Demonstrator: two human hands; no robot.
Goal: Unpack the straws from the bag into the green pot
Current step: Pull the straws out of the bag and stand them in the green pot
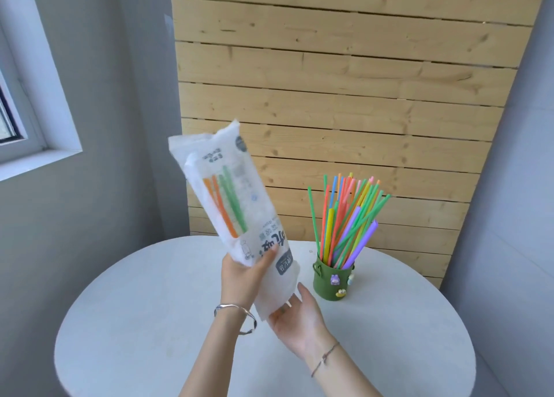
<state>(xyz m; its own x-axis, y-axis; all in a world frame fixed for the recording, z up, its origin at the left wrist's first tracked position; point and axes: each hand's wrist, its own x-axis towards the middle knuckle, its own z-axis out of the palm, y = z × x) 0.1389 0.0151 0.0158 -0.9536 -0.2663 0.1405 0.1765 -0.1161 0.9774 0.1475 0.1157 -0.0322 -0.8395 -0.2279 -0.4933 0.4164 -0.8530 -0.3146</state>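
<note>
Bag (230,213): white translucent plastic, long and narrow, held in the air above the round white table (150,321). Its long axis is tilted, with the lower end toward the person and the upper end leaning up and to the left. Dark printing runs along it and reads upside down from this view; the large characters near the lower half look like Korean script, but I cannot read the words. A dark label patch sits near the lower end and a round dark mark near the top; their text is too small to make out.

The orange and green straw shapes (224,201) on the bag's face lie parallel to its long axis. Whether they are printed or real straws seen through the plastic cannot be told.

Left hand (242,276): fingers wrapped around the bag's lower half, thumb across the front, holding it. Silver bangle (236,315) on the wrist.

Right hand (296,321): palm up, fingers spread wide, cupped under the bag's bottom end and touching it. Thin bracelet (325,356) on the wrist.

Green pot (332,279): upright on the table, to the right of the bag and apart from it, small figures stuck on its front. Many coloured straws (347,216) stand in it, fanned upward. Their lower ends are hidden inside.
</note>
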